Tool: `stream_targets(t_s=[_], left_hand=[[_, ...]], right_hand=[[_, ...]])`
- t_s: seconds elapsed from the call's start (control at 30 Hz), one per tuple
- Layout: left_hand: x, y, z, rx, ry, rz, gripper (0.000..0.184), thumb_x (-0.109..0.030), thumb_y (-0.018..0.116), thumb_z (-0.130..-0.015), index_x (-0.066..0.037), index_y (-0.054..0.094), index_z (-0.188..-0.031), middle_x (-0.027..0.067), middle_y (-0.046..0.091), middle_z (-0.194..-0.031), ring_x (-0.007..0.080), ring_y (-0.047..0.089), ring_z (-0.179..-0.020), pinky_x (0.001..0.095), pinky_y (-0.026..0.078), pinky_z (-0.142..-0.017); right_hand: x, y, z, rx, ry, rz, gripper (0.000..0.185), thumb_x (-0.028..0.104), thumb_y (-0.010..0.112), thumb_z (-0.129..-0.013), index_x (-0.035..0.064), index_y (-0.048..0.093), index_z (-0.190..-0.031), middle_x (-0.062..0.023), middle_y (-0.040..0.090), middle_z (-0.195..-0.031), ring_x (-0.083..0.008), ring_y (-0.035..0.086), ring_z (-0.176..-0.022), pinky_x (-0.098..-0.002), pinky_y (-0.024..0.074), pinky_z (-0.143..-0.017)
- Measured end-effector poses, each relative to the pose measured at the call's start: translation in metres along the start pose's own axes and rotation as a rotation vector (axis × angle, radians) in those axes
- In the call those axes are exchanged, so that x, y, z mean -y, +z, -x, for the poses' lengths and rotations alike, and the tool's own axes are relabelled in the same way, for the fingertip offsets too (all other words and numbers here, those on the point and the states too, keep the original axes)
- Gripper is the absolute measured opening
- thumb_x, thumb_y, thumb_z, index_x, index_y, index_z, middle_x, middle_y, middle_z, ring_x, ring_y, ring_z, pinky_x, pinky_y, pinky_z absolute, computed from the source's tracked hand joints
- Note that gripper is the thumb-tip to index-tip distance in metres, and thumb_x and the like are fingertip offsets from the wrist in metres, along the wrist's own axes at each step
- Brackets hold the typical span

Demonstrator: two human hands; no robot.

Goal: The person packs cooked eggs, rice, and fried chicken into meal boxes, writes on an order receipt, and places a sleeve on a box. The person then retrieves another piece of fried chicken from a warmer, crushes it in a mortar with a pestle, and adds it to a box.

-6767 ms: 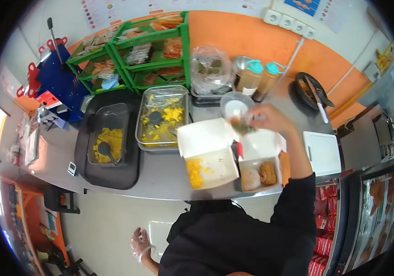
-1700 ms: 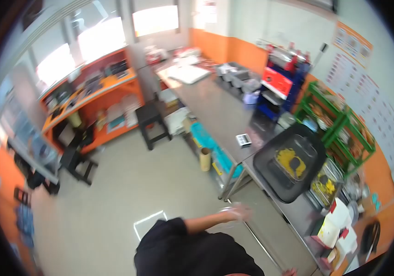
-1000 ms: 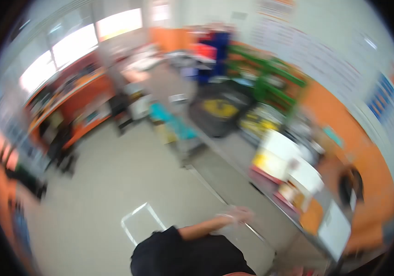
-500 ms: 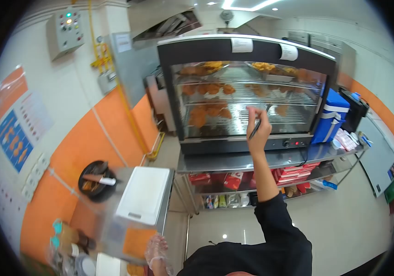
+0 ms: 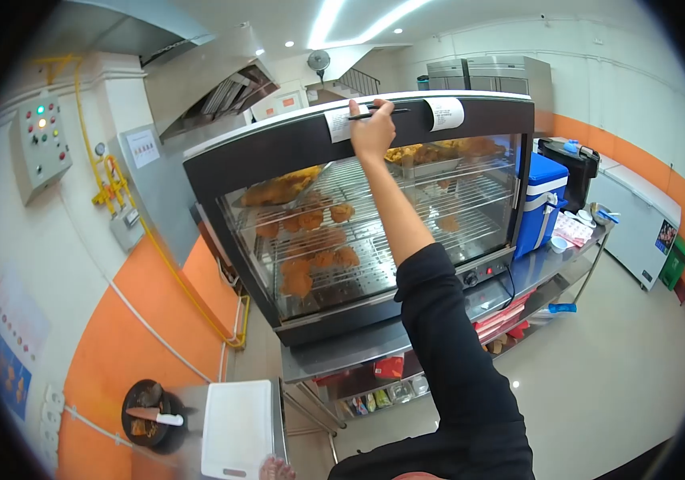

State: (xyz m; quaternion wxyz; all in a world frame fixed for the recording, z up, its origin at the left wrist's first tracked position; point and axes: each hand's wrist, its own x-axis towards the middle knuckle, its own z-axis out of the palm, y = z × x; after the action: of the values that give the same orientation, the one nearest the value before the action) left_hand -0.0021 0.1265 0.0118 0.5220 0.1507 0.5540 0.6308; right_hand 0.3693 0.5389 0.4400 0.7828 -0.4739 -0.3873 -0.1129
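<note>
My bare right hand [image 5: 372, 130] is closed on a slim black pen [image 5: 378, 113] at the top front of a food warmer. It touches or nearly touches a white paper slip [image 5: 340, 126] hanging there. A second printed slip [image 5: 445, 114] hangs to the right. Behind the warmer's glass [image 5: 406, 240], fried pieces [image 5: 298, 278] lie on wire racks. My left hand [image 5: 277, 469], in a clear plastic glove, shows only its fingertips at the bottom edge, by the white cutting board [image 5: 238, 424]; its grip is hidden.
At lower left, a knife [image 5: 154, 417] with a white handle lies across a black bowl [image 5: 136, 436]. A blue cooler box [image 5: 540, 204] stands right of the warmer. Red boxes [image 5: 502, 318] sit on the shelf below the steel table [image 5: 342, 358]. A white chest freezer [image 5: 630, 220] is at far right.
My right hand has risen with the pen from in front of the glass to the slip on the top frame. The view has shifted closer to the warmer. My left hand has mostly left the picture.
</note>
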Motion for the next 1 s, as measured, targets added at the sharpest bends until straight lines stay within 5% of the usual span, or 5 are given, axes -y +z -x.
stream_targets(t_s=[0.23, 0.37, 0.7, 0.77, 1.0], left_hand=[[0.008, 0.021, -0.037, 0.037, 0.031, -0.126, 0.020, -0.034, 0.056, -0.092, -0.020, 0.057, -0.106, -0.0013, 0.056, -0.079, 0.0158, 0.053, -0.071, 0.0336, 0.046, -0.065], [0.012, 0.017, -0.068, 0.072, -0.003, -0.146, 0.018, -0.036, 0.056, -0.091, -0.021, 0.056, -0.102, -0.0024, 0.055, -0.078, 0.0158, 0.052, -0.070, 0.0353, 0.046, -0.064], [0.001, 0.089, -0.061, 0.048, 0.046, -0.149, 0.039, -0.037, 0.060, -0.089, -0.017, 0.054, -0.121, 0.0006, 0.063, -0.089, 0.0190, 0.058, -0.075, 0.0349, 0.049, -0.069], [0.003, 0.097, -0.062, 0.024, 0.039, -0.141, 0.038, -0.035, 0.061, -0.088, -0.016, 0.055, -0.120, 0.0017, 0.063, -0.090, 0.0203, 0.058, -0.077, 0.0358, 0.049, -0.071], [0.009, 0.101, -0.062, -0.065, 0.056, -0.135, 0.035, -0.029, 0.062, -0.087, -0.012, 0.057, -0.117, 0.0057, 0.064, -0.097, 0.0247, 0.057, -0.085, 0.0390, 0.047, -0.077]], right_hand=[[-0.014, 0.016, 0.000, -0.031, -0.183, -0.258, 0.023, 0.005, 0.063, -0.083, 0.0008, 0.045, -0.096, -0.0207, 0.059, -0.087, -0.0429, 0.059, -0.084, -0.0446, 0.0453, -0.074], [-0.025, 0.010, 0.004, -0.036, -0.242, -0.336, 0.021, 0.005, 0.063, -0.083, 0.0014, 0.045, -0.093, -0.0191, 0.057, -0.083, -0.0422, 0.058, -0.078, -0.0437, 0.0450, -0.072], [-0.035, -0.068, 0.088, 0.342, 0.219, -0.749, 0.009, 0.008, 0.059, -0.091, 0.0029, 0.058, -0.099, -0.0025, 0.055, -0.086, -0.0043, 0.052, -0.066, -0.0190, 0.0377, -0.046], [-0.069, -0.063, 0.122, 0.271, -0.118, -0.625, 0.012, 0.006, 0.058, -0.091, 0.0028, 0.061, -0.101, -0.0015, 0.058, -0.089, -0.0051, 0.052, -0.071, -0.0205, 0.0412, -0.057], [-0.076, -0.115, 0.263, 0.930, 0.436, -0.847, 0.026, 0.005, 0.054, -0.092, 0.0026, 0.060, -0.117, -0.0079, 0.062, -0.107, -0.0108, 0.057, -0.096, -0.0252, 0.0451, -0.083]])
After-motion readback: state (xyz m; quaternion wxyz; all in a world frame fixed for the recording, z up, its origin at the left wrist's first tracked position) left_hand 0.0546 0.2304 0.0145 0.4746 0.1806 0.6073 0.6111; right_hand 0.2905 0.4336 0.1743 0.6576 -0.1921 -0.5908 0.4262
